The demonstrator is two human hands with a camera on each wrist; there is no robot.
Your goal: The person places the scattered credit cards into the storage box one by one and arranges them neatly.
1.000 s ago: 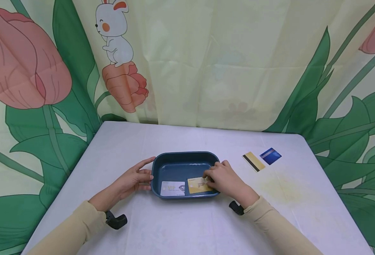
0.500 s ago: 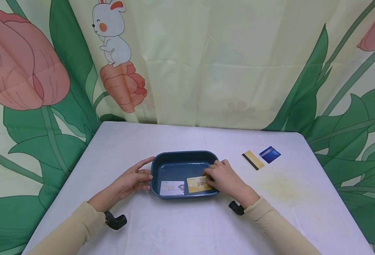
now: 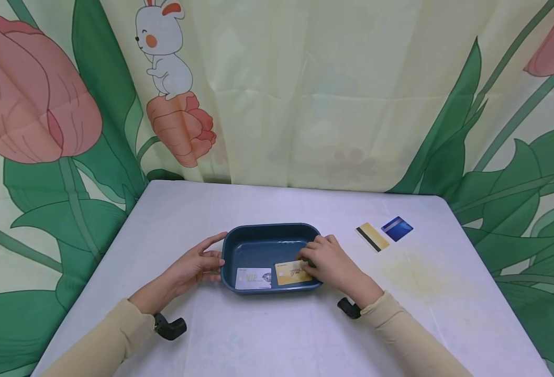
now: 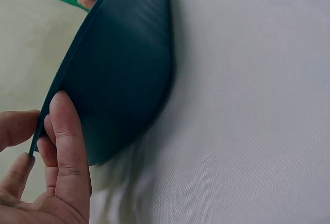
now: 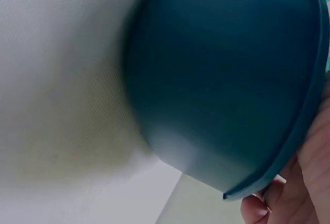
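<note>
A dark blue tray with rounded corners sits on the white-covered table. My left hand grips its left end; in the left wrist view the thumb and fingers lie on either side of the rim. My right hand reaches over the right end, fingers curled at a gold card inside. They seem to pinch its right part, which they hide. Left of it in the tray lies a white card marked VIP. In the right wrist view the tray wall covers most of the fingers.
To the right of the tray, a gold card with a black stripe and a blue card lie on the tablecloth. A yellowish stain marks the cloth. A printed curtain hangs behind the table.
Both hands, the tray and the cards keep their places, and the head view shifts slightly. The glint on the gold card's lettering differs a little.
</note>
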